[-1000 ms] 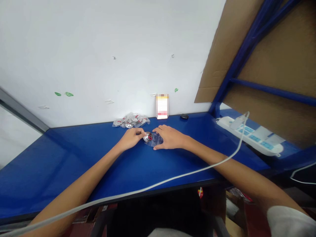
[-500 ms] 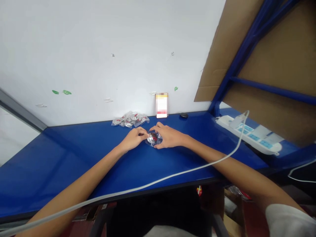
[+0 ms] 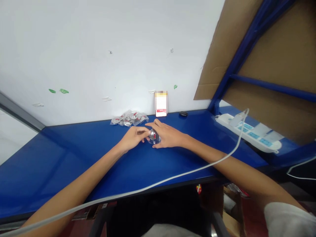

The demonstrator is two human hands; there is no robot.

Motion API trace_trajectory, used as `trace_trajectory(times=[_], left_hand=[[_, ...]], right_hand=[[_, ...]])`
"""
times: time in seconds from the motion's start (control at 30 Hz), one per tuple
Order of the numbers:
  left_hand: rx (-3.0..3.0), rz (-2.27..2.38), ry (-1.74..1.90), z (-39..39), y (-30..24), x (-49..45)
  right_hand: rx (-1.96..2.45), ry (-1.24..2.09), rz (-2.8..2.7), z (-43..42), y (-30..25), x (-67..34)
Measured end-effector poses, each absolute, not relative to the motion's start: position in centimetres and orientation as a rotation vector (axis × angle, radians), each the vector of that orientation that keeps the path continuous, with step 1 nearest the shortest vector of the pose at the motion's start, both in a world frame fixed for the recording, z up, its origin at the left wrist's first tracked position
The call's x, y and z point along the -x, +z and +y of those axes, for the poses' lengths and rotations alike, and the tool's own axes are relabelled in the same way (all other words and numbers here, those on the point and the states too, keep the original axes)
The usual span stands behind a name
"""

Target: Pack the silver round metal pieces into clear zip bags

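A round silvery disc with a red mark, in a clear plastic bag [image 3: 154, 136], is between my two hands just above or on the blue tabletop. My left hand [image 3: 133, 137] pinches its left edge between thumb and fingers. From the right, my right hand [image 3: 168, 133] curves round it, thumb at the near side and fingers at the far side. Behind my left hand, against the wall, lies a pile of similar bagged discs [image 3: 130, 118]. Parts of the held bag are hidden by my fingers.
A lit phone [image 3: 161, 103] leans upright on the white wall, with a small black object [image 3: 183, 114] to its right. A white power strip [image 3: 249, 133] lies at the right. Its white cable [image 3: 172, 177] crosses in front of my forearms. Blue tabletop [image 3: 61, 158] extends left.
The bagged disc has turned slightly and my left fingers have shifted on its edge. My right hand has moved a little. The whole view has shifted slightly.
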State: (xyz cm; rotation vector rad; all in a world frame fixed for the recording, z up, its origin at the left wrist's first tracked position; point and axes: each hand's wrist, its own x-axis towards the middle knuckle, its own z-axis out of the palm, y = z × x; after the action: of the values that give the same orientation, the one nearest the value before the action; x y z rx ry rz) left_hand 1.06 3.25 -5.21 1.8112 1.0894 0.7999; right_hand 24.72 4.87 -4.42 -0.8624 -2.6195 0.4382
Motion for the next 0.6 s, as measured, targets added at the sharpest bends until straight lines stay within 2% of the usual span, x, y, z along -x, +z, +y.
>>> trace_trajectory(times=[0.23,0.6], left_hand=[[-1.764,1.154,1.030,3.2,-3.7,-0.5],[-1.858,1.231,1.173,2.2,-2.9,-1.2]], right_hand=[[0.803,0.093,-2.500,5.9,-4.5,-25.1],[0.772,0.143,-2.425,5.5,-5.1,-24.5]])
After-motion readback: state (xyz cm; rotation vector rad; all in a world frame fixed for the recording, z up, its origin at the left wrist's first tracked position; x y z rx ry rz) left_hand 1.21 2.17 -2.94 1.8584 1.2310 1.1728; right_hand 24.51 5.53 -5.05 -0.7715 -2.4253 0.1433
